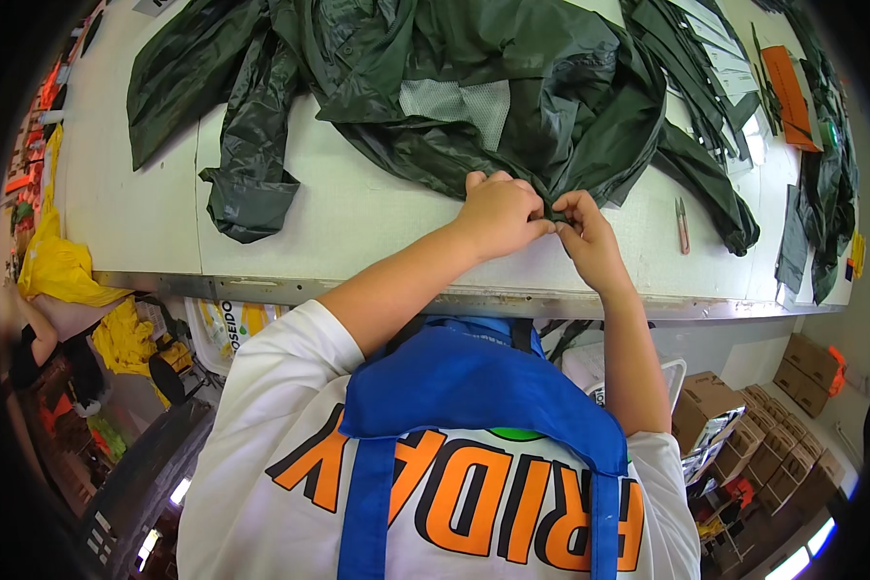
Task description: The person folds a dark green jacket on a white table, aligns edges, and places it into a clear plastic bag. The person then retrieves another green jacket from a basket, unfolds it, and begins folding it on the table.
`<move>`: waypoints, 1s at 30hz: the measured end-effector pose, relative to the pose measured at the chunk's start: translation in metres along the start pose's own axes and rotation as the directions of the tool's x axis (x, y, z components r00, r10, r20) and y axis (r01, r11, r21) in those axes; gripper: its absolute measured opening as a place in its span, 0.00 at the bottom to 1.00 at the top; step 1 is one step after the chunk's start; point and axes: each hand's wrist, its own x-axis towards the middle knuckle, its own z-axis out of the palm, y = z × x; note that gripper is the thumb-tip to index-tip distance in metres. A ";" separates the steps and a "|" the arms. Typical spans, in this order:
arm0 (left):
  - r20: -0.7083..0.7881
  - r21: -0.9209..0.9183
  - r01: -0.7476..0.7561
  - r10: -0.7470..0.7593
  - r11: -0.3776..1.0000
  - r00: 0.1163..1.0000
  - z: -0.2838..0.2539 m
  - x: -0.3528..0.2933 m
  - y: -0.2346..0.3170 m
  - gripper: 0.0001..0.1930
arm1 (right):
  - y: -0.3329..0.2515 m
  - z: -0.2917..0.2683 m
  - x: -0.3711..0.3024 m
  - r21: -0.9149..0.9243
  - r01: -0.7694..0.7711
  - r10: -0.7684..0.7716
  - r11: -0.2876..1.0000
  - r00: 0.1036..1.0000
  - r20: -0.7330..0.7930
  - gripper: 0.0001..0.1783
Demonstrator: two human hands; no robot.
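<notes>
A dark green, shiny jacket [377,58] lies spread over the white table, its sleeves reaching out to both sides. Pale grey mesh lining [459,108] shows in its middle. At the jacket's near edge my left hand [501,213] pinches the fabric, fingers curled. Just to its right, my right hand [592,240] grips the same bit of edge between thumb and fingers. The fingertips of both hands almost meet, and the small fold between them is partly hidden. A pair of thread snips [682,227] rests on the table, right of my right hand.
The white table [358,232] ends in a metal front edge [261,287] close to my body. Dark green strips and pale sheets [710,58] lie at the back right, near an orange box [789,97]. Yellow garments [56,253] hang at the left; cartons [708,411] are stacked lower right.
</notes>
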 end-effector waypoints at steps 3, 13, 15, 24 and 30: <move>-0.077 -0.085 -0.030 0.024 0.996 0.997 0.003 -0.002 -0.011 0.10 | -0.004 0.001 0.000 0.112 -0.015 0.016 0.994 1.000 -0.006 0.16; -0.127 -0.196 -0.053 0.029 0.979 0.992 -0.003 -0.011 -0.010 0.08 | -0.028 0.013 -0.011 -0.470 0.231 -0.296 0.852 0.953 -0.068 0.12; -0.213 -0.150 -0.071 0.038 0.986 0.976 0.008 -0.017 -0.010 0.06 | -0.038 0.023 -0.013 -0.707 0.289 -0.483 0.645 0.872 -0.084 0.11; -0.719 -0.037 0.015 -0.037 0.999 0.694 -0.032 -0.020 -0.043 0.06 | -0.025 0.005 -0.029 -0.803 0.168 -0.477 0.571 0.864 -0.159 0.08; -0.387 -0.272 -0.150 0.035 0.950 0.921 -0.034 -0.030 -0.010 0.08 | -0.035 0.003 -0.029 -0.577 0.245 -0.445 0.779 0.864 -0.234 0.09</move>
